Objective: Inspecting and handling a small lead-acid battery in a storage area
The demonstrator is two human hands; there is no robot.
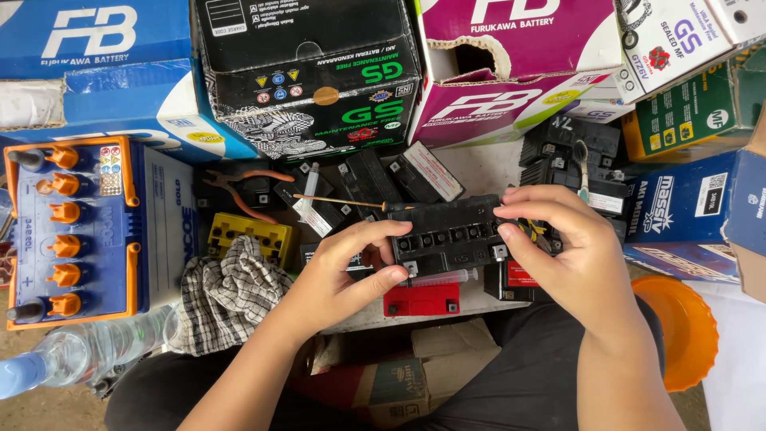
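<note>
Small black battery (pixel 448 238) sits mid-scene, near edge of the tabletop (pixel 479 164), held between both hands — left hand (pixel 345 275) closed on its left end, right hand (pixel 568 254) closed on its right. Prob. dense and heavy for its size, w/ a stiff, slick plastic case — best gripped by the end walls, clear of the open cell holes on top.

Both hands grip a small black battery (pixel 449 235), the left hand (pixel 343 275) at its near-left corner, the right hand (pixel 562 247) over its right end. A syringe (pixel 443 278), seemingly, lies just below it above a red battery (pixel 421 301). A checked cloth (pixel 227 291) sits left, beside a large blue battery with orange caps (pixel 76 231).
</note>
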